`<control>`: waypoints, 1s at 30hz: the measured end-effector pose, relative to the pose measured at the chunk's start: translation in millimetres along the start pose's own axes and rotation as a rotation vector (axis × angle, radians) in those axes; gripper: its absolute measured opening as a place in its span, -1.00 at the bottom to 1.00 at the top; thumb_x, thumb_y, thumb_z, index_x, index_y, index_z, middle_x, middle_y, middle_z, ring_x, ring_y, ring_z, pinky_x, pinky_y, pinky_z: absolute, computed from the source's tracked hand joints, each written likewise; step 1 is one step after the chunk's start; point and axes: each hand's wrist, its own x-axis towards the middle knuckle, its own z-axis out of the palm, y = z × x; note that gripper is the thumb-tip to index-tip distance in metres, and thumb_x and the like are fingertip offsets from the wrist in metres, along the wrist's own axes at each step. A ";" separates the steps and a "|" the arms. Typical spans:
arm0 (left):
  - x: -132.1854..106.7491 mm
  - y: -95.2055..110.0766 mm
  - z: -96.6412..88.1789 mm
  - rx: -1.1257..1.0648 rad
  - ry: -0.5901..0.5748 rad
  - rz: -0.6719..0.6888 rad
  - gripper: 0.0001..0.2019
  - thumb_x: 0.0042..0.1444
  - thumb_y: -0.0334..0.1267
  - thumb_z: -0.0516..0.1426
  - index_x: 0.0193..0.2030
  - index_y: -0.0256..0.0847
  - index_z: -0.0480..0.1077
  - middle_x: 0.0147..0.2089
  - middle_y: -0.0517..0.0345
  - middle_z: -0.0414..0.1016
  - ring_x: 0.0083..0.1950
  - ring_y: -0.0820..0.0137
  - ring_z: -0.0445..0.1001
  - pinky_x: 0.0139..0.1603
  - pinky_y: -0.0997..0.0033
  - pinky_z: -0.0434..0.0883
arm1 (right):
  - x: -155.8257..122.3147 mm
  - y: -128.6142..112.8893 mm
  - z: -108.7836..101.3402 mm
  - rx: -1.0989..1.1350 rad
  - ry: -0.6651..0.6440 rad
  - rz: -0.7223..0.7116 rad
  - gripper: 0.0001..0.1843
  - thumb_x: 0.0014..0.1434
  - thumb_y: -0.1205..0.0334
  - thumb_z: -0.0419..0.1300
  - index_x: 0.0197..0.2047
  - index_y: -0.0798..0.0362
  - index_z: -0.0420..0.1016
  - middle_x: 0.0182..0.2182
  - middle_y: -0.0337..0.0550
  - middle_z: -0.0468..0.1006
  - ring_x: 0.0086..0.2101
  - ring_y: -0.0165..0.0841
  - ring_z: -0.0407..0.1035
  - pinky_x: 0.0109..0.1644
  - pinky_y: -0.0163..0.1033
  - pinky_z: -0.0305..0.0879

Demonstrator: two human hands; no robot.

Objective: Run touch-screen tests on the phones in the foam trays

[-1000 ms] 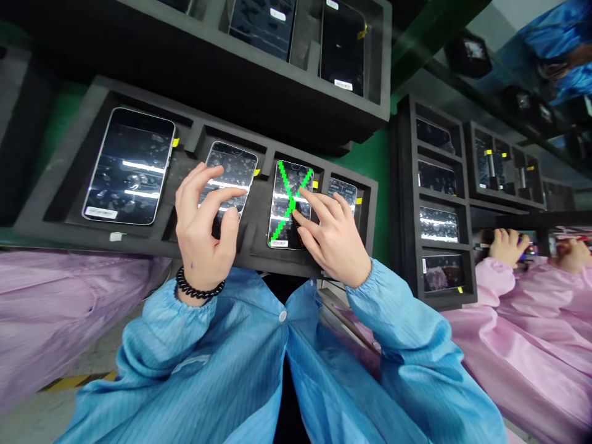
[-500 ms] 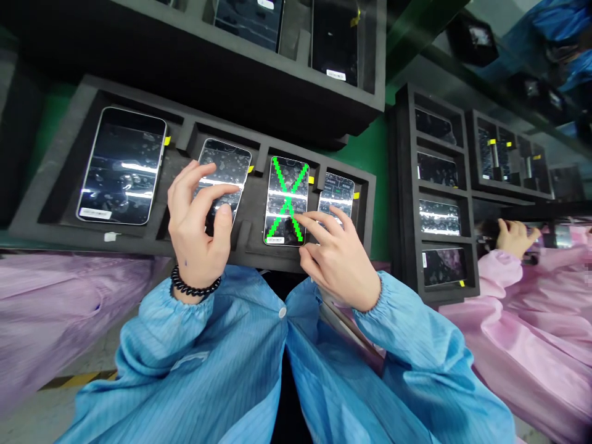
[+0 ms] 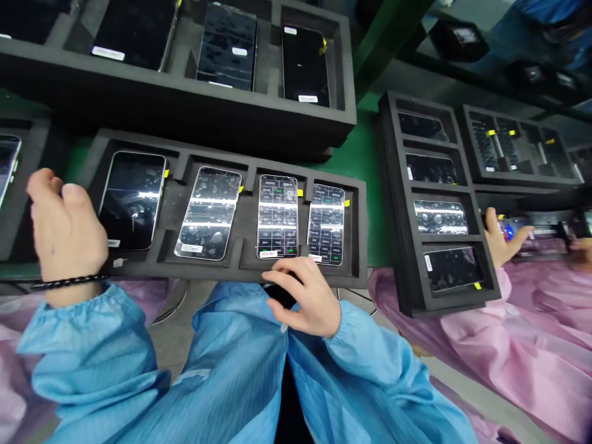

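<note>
Black foam tray point(image 3: 208, 272) holds 4 smartphones point(image 3: 277, 216) in separate compartments

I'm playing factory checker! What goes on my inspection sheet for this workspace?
surface: a black foam tray with moulded slots sits over a green-painted base.
job's things: a smartphone with a dark screen, a smartphone with a shiny, reflective screen, and two smartphones showing rows of small text.
clutter: a small white tag on the tray's front edge.
hands: the left hand is beside the dark phone; the right hand is curled at the tray's front edge. Neither shows anything held.
cables: nothing seen.
surroundings: another black foam tray of phones; a person in a pink smock.
</note>
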 end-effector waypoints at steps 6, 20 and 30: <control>-16.2 3.0 4.0 0.046 0.039 -0.176 -0.42 0.40 0.15 -0.24 0.43 -0.03 0.07 0.36 0.03 0.40 0.43 -0.28 0.26 0.05 -0.68 0.33 | -15.6 7.5 1.5 0.142 0.075 -0.031 -0.65 0.33 0.22 0.11 0.14 0.11 0.44 0.07 0.09 0.55 0.07 -0.22 0.45 0.15 -0.07 0.43; -18.3 153.3 75.8 -0.197 -0.206 1.051 -0.57 0.42 -0.10 -0.09 0.22 -0.24 0.40 0.47 -0.17 0.21 0.57 -0.02 0.07 0.56 -0.41 -0.12 | 5.2 109.1 -60.8 -0.400 0.251 0.356 -0.64 0.44 0.17 0.00 0.08 0.01 0.59 0.26 0.03 0.45 0.20 -0.08 0.31 0.31 0.12 0.28; -21.6 138.0 91.3 -0.147 -0.314 1.167 -0.55 0.44 -0.05 -0.13 0.33 -0.03 0.33 0.58 0.01 -0.02 0.62 0.01 -0.12 0.56 -0.41 -0.31 | 2.2 110.4 -55.0 -0.497 0.134 0.440 -0.57 0.47 0.10 -0.06 0.24 -0.03 0.47 0.41 0.03 0.26 0.27 -0.07 0.25 0.38 0.20 0.16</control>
